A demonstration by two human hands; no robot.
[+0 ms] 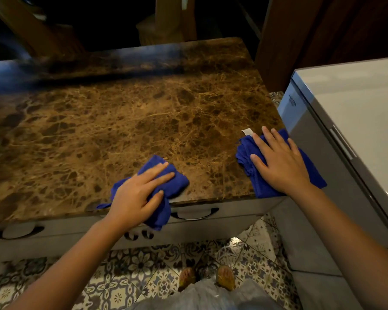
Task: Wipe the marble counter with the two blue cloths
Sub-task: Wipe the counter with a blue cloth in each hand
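Note:
The brown veined marble counter (112, 130) fills the middle of the view. My left hand (136, 195) presses one blue cloth (177, 181) at the counter's front edge, fingers curled round it, and part of the cloth hangs over the edge. My right hand (278, 162) lies flat with spread fingers on the second blue cloth (244, 153) at the front right corner. A small white tag (246, 131) pokes out of that cloth at its far end.
A grey-white appliance (356, 104) stands close against the counter's right side. Grey drawers with cut-out handles (194, 214) sit under the counter. A dark wooden post (285, 41) rises behind the right corner. Patterned floor tiles (112, 285) and my feet are below.

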